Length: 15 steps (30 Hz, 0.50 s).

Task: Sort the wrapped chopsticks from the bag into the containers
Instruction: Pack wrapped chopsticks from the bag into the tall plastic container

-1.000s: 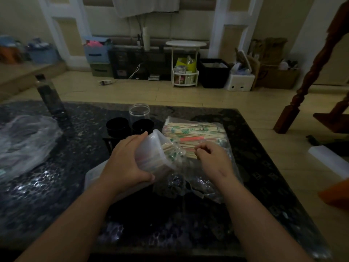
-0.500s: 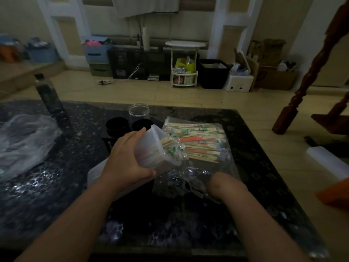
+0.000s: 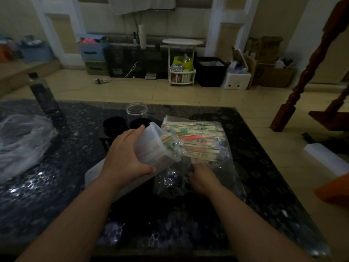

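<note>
Table: dark speckled top; carries everything below.
L edge: crumpled clear film, lying loose.
Far-L corner: dark bottle, upright.
Far edge, mid: two black cups side by side; clear jar just behind, upright, looks empty.
L hand: clasped round the tub, thumb on near side, fingers over the top. Firm hold; tub looks raised off the table.
Tub: translucent, tilted w/ mouth to the R, rim just over the bag. Part-full, stick ends showing at the mouth.
Sticks: main pile inside the bag, R of centre, lying roughly L–R. Green-print wrappers, one orange.
Bag: clear, lies flat toward R edge, near end crumpled.
R hand: knuckles up on near end of bag, fingers curled under & hidden. Can't tell if it pinches film, a stick, or nothing.
Handling: sticks prob. light, stiff, thin; wrappers likely slick, so they slide & fan out. Take a small bundle mid-length, or by one end to feed in end-first.
Bag feel: soft, floppy, no support; likely drags w/ the sticks unless pinned.
</note>
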Available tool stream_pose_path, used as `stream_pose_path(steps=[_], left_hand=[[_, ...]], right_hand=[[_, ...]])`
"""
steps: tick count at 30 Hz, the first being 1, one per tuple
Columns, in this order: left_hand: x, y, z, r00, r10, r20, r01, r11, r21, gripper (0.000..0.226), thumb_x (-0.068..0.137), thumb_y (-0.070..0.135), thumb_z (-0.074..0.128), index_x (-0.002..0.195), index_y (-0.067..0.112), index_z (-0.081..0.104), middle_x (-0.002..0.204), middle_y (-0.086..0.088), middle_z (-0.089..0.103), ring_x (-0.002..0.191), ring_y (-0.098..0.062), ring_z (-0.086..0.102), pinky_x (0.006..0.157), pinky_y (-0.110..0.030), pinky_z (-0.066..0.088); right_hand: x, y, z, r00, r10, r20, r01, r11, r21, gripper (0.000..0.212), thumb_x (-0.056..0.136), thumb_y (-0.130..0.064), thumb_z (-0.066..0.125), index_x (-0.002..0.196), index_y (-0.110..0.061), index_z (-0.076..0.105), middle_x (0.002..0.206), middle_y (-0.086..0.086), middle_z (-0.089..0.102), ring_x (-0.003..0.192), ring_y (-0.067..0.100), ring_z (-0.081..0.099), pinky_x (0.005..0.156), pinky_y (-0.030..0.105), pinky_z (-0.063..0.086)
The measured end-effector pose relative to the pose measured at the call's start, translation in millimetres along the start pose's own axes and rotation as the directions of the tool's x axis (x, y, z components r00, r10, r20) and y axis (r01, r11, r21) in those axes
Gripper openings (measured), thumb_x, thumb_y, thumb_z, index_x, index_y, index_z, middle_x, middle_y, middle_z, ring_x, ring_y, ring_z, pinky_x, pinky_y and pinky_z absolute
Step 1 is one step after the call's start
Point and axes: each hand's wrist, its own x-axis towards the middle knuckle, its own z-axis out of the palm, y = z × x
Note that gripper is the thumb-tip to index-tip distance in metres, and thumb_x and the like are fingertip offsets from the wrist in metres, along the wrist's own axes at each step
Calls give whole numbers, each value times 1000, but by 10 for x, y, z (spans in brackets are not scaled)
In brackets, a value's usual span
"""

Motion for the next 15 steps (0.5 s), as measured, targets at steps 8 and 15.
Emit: stream_pose_path(steps=[8, 15], left_hand=[[52, -77, 15, 1000, -4, 0, 4, 1000, -11, 128, 30, 63, 65, 149, 28, 37, 143, 6, 42, 130, -17, 38, 100, -29, 29], [79, -84, 0, 1000, -10, -2, 10, 999, -43, 128, 28, 63, 64, 149, 28, 38, 136, 13, 41, 128, -14, 38, 98, -27, 29]], right_hand=[[283, -131, -139, 995, 33, 95, -19, 989, -146, 53, 103, -39, 32, 152, -17, 30, 160, 13, 25, 142, 35, 31, 115, 45, 27], [439, -52, -133, 988, 120, -97, -129, 987, -98, 29, 100, -28, 43, 122, -16, 56, 130, 11, 56, 115, 29, 55, 96, 37, 47]])
